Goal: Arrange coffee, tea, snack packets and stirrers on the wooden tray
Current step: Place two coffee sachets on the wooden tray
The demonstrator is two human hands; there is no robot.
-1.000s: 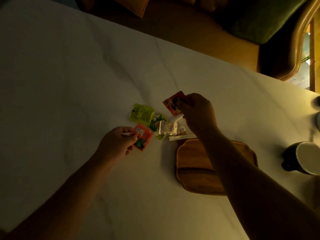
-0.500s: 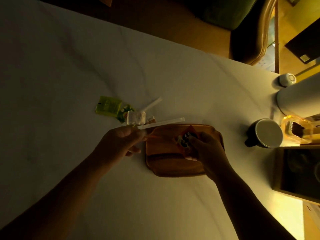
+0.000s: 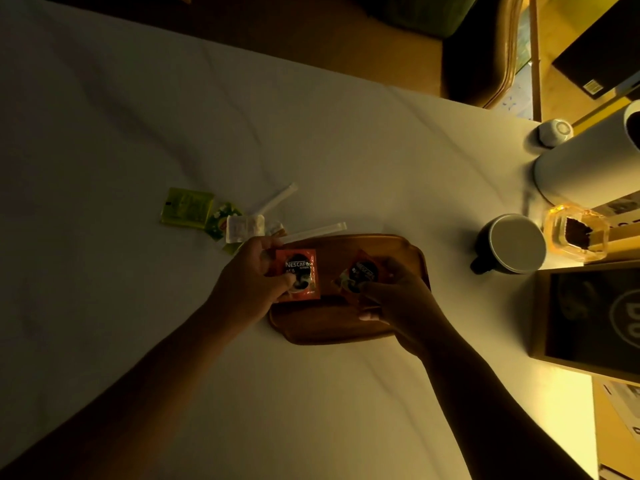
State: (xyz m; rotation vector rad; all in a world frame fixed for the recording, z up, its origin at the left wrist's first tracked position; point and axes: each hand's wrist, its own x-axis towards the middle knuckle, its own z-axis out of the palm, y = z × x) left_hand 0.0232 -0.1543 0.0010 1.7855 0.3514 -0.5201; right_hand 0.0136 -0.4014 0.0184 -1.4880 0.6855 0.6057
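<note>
My left hand (image 3: 254,275) pinches a red Nescafé coffee sachet (image 3: 298,279) by its left edge, thumb on its face and fingers behind, so the packet lies flat just to the right of my grip, over the left end of the wooden tray (image 3: 332,323). My right hand (image 3: 398,296) pinches a second red coffee sachet (image 3: 358,273) at its lower right corner; that one sits tilted up and to the left of my fingers, over the middle of the tray, and I cannot tell whether it touches the wood. The two sachets are near each other but apart. Just above my left knuckles a long white paper-wrapped stirrer (image 3: 313,232) runs along the tray's far rim, and a second wrapped stirrer (image 3: 277,200) angles away further up. Up and to the left of my left hand lies the small heap still off the tray: a white sachet (image 3: 242,228), a green tea packet (image 3: 221,220) partly under it, and a yellow-green tea packet (image 3: 187,213) at the far left, all on the white table (image 3: 138,133). Well to the right of my right hand stand a dark mug (image 3: 512,244), a glass jar (image 3: 575,233) holding something dark, and a white cylinder (image 3: 588,168).
</note>
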